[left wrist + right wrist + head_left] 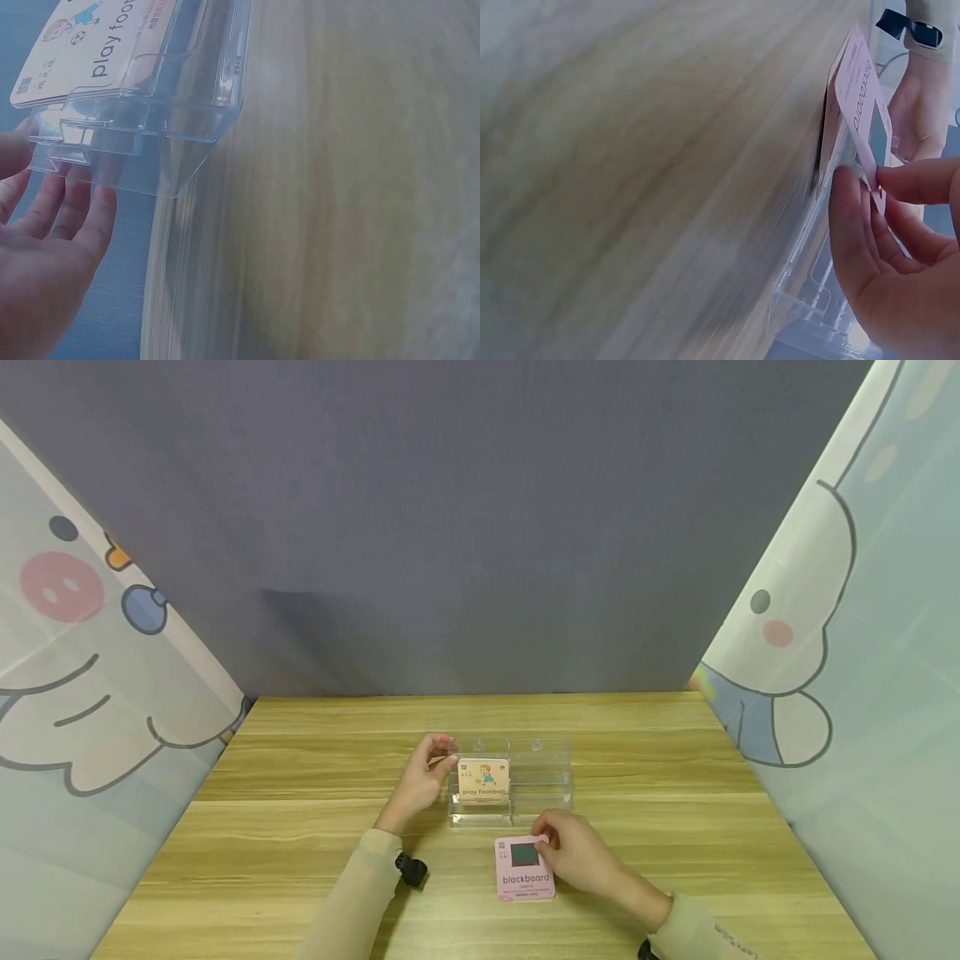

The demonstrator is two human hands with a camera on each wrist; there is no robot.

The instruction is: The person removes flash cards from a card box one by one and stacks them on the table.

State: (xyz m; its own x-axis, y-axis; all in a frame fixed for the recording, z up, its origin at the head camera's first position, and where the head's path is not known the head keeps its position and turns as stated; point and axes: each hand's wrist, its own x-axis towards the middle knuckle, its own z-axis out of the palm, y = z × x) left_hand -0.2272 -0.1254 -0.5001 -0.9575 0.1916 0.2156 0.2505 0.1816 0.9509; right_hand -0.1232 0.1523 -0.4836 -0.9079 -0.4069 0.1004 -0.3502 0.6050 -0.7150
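A clear plastic card rack (541, 777) with stepped compartments in two columns stands on the table. Its left column bears a cream "play football" card (483, 781). At the rack's left edge, my left hand (422, 779) grips the plastic, thumb in front and fingers behind, as the left wrist view (56, 225) shows. Just in front of the rack, my right hand (581, 853) pinches a pink "blackboard" card (525, 878) by its upper right corner. In the right wrist view that card (860, 97) tilts up, with another card (831, 124) beneath it.
The wood-grain table (675, 760) runs back to a dark grey cloth wall (480, 527). Cartoon-printed curtains (885, 610) close in both sides. A black wrist strap device (411, 868) sits on the left sleeve.
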